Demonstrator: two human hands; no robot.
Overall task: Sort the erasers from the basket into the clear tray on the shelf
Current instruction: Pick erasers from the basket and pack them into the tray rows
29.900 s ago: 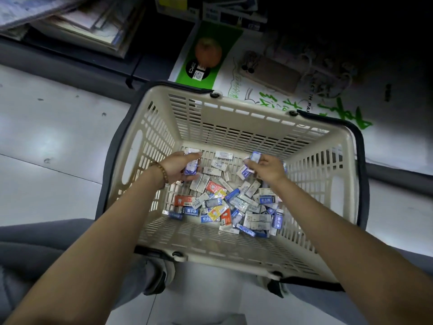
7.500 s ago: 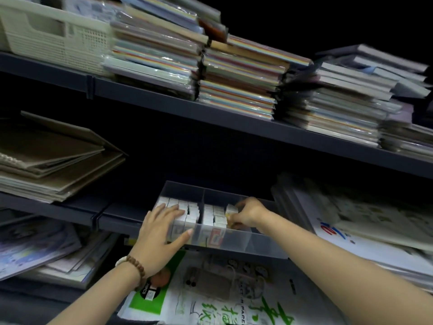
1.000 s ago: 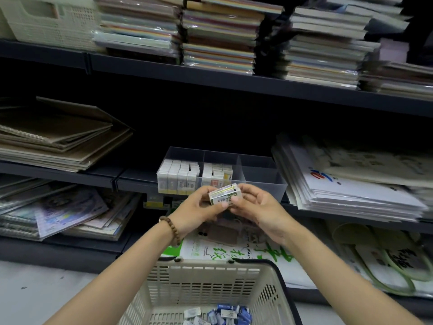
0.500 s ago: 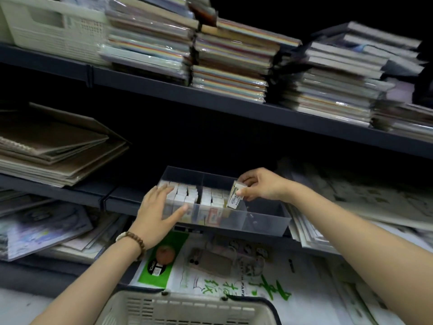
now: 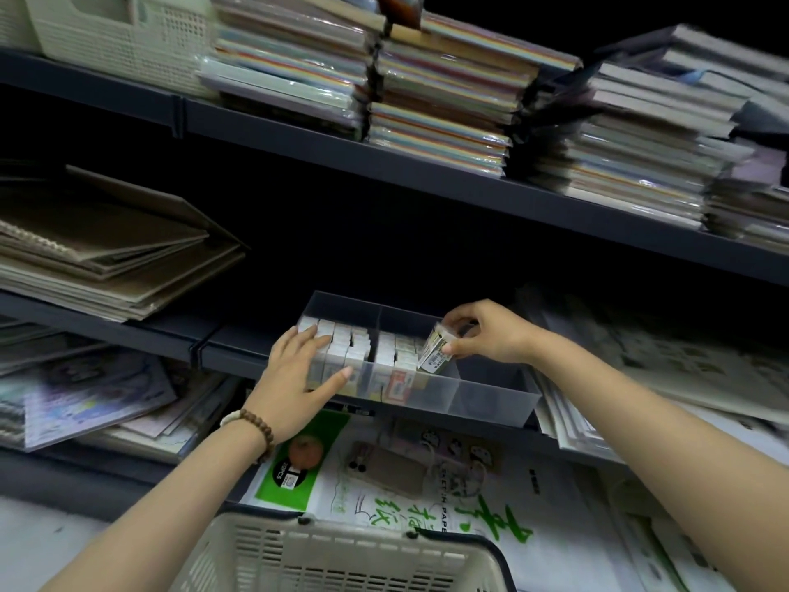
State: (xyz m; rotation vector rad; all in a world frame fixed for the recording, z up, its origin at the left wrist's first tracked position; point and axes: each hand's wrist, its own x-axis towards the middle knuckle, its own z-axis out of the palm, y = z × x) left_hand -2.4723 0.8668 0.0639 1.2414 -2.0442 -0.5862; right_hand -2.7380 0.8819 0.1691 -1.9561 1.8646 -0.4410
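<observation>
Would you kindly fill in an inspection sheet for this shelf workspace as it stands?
Surface: dark shelf holds the clear tray.
Job's things: erasers stand in rows in the tray's left and middle sections; basket below.
Clutter: printed paper bags under the shelf.
Grippers: left hand lies flat on the tray's front left; right hand pinches an eraser pack over the middle section.
Cables: nothing seen.
Surroundings: coloured paper packs above, brown sketchbooks at left.

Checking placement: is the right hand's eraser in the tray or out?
Not seated: right hand pinches the eraser tilted over the clear tray, beside the packed rows.
</observation>
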